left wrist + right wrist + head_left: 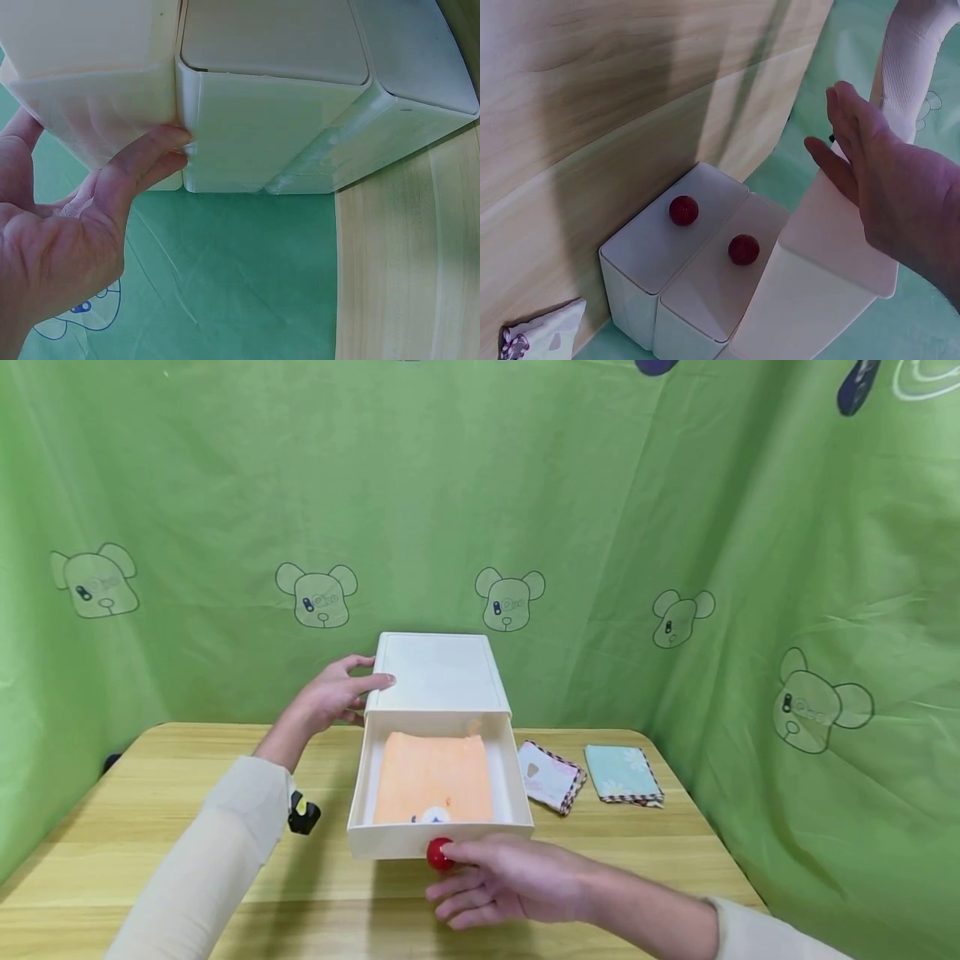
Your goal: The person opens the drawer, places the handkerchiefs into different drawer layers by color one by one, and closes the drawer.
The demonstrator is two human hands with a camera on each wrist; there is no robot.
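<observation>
A white drawer cabinet [438, 670] stands on the table with its top drawer [393, 843] pulled out toward me. Inside the drawer lies a folded orange cloth [435, 777]. My left hand [328, 695] rests on the cabinet's left side, thumb on the top edge and extended fingers along the side wall [247, 135]. At the drawer front, the thumb of my right hand [517, 877] touches a red knob [437, 855], the other fingers loosely spread below it. In the right wrist view that hand hides the top knob.
Two lower drawers, both closed, show red knobs [683, 211] in the right wrist view. On the wooden table [667, 868], right of the cabinet, lie a folded white cloth [549, 775] and a folded light-blue cloth [621, 772]. A green curtain [420, 493] hangs behind.
</observation>
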